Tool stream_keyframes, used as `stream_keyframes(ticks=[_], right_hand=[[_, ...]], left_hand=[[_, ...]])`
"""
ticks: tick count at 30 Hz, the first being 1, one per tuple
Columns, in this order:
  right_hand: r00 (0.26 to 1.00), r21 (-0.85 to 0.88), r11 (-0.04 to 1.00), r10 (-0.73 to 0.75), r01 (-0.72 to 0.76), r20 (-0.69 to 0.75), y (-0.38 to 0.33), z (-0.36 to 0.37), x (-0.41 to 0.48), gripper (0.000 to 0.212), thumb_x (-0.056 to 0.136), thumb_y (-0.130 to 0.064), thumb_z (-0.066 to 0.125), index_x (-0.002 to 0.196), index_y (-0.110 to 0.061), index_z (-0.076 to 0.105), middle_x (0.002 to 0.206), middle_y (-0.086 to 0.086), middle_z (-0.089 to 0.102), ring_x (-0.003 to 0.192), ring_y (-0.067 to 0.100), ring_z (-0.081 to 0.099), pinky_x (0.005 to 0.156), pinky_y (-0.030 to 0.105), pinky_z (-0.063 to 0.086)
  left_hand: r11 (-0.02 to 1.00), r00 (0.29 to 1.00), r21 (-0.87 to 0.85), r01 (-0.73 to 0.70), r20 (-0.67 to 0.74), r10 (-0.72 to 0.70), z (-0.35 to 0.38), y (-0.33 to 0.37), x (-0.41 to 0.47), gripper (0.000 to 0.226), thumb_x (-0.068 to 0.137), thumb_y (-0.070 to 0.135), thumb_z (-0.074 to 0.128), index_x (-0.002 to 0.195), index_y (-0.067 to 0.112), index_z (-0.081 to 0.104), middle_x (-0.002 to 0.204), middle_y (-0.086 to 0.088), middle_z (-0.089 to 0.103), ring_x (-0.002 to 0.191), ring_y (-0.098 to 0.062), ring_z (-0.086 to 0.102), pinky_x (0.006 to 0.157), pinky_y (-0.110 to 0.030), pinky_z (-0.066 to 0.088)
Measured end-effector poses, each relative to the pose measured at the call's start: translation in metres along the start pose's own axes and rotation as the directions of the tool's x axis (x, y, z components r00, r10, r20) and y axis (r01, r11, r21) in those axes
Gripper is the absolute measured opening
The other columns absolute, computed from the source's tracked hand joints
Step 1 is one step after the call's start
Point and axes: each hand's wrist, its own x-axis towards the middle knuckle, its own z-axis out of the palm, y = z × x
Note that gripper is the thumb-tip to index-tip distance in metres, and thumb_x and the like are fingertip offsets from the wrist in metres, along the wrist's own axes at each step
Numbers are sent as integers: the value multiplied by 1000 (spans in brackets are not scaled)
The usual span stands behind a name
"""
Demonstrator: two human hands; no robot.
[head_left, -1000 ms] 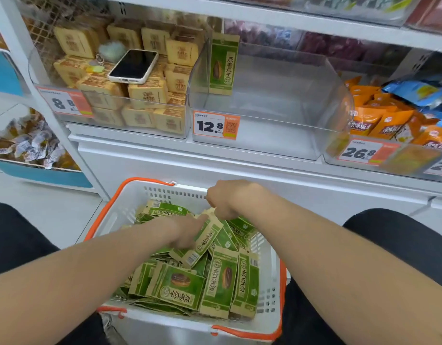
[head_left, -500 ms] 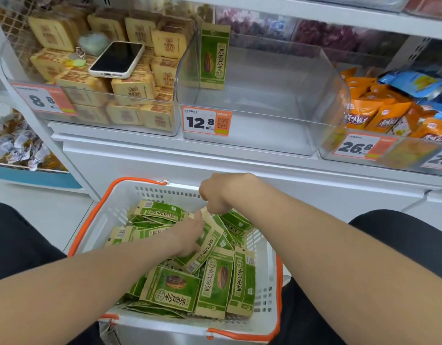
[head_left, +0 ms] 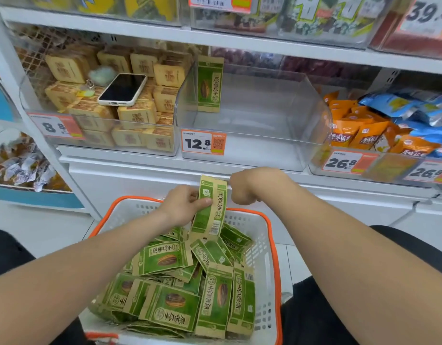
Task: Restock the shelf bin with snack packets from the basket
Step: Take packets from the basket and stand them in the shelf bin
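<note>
1. Up from the basket (head_left: 263, 257) had come the left hand (head_left: 181, 205), which half a second earlier was down among the packets. It had lifted one green packet (head_left: 211, 207) clear of the pile.
2. That hand pinched the packet along its left edge, thumb on the front and fingers behind, and held it upright over the far end of the basket.
3. The right hand (head_left: 249, 185) was curled, knuckles up, just beside the packet's top right corner. Its fingertips were hidden, so I could not tell whether it pinched anything.
4. Many more green packets (head_left: 180, 295) lay heaped in the white, orange-rimmed basket between the person's knees.
5. Above it on the shelf sat the clear bin (head_left: 252, 148), with a single packet (head_left: 210, 83) standing against its left wall and a price tag (head_left: 202, 143) reading 12.8 on its front.
6. A phone (head_left: 122, 89) lay on the tan packs (head_left: 137, 115) in the bin to the left, and orange bags (head_left: 359, 135) filled the bin to the right.
</note>
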Motion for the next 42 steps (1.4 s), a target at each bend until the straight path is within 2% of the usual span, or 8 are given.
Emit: stream_keyframes(ticks=[8, 14, 19, 25, 30, 33, 37, 42], right_hand=[[998, 493, 870, -45, 21, 38, 2, -16, -18, 37, 109, -28, 36, 132, -10, 58, 113, 18, 73, 96, 32, 76, 89, 50, 62], [971, 824, 525, -23, 213, -237, 2, -33, -34, 25, 108, -21, 54, 86, -12, 60, 94, 18, 77, 89, 30, 78, 84, 45, 64], [865, 887, 185, 209, 423, -456, -10, -57, -30, 20, 98, -21, 72, 105, -11, 56, 101, 20, 75, 83, 33, 77, 69, 48, 65], [819, 908, 56, 411, 415, -399, 0, -84, -9, 22, 99, -8, 52, 105, 2, 71, 97, 21, 76, 68, 26, 66, 59, 32, 56], [806, 911, 87, 437, 403, -399, 18, -101, 19, 45, 99, -8, 44, 144, -10, 41, 128, 13, 62, 101, 28, 66, 76, 33, 56], [796, 914, 108, 458, 391, -395, 27, -108, 43, 70, 99, -11, 50, 159, -10, 15, 149, 12, 44, 132, 35, 50, 101, 39, 44], [806, 918, 120, 445, 379, -391, 32, -116, 80, 47, 86, -17, 60, 131, -9, 49, 122, 8, 62, 112, 31, 62, 101, 45, 53], [821, 918, 133, 413, 374, -394, 31, -132, 128, 28, 87, -7, 58, 114, -12, 66, 109, 14, 74, 96, 33, 72, 89, 50, 61]], left_hand=[[859, 995, -507, -64, -94, 19, -15, 42, -27, 18, 102, 17, 67, 113, 4, 76, 100, -9, 81, 86, -18, 79, 64, -25, 60], [860, 951, -467, -205, -301, 63, -40, 64, -28, 38, 111, 37, 50, 111, 9, 75, 100, -9, 81, 96, -28, 78, 81, -43, 63], [799, 899, -544, -257, -438, -9, -68, 94, -10, 39, 112, 38, 48, 109, 12, 77, 100, -5, 81, 99, -25, 78, 88, -42, 62], [927, 808, 271, -260, -465, 363, -104, 139, 5, 52, 113, 40, 39, 77, 16, 68, 73, 4, 66, 72, -15, 62, 62, -34, 38], [664, 833, 734, -141, -274, 481, -114, 144, 33, 31, 105, 29, 45, 124, 15, 65, 127, -12, 53, 120, -35, 46, 99, -49, 42], [564, 829, 822, -75, -263, 493, -119, 139, 47, 35, 102, 29, 49, 130, 12, 60, 139, -14, 43, 126, -37, 39, 103, -52, 39], [697, 861, 710, -96, -293, 417, -127, 119, 68, 55, 104, 30, 51, 153, 13, 36, 158, -24, 25, 130, -49, 47, 106, -54, 43], [768, 849, 603, -217, -272, 453, -135, 108, 84, 67, 100, 40, 50, 159, 20, 23, 144, -18, 56, 123, -42, 59, 97, -52, 51]])
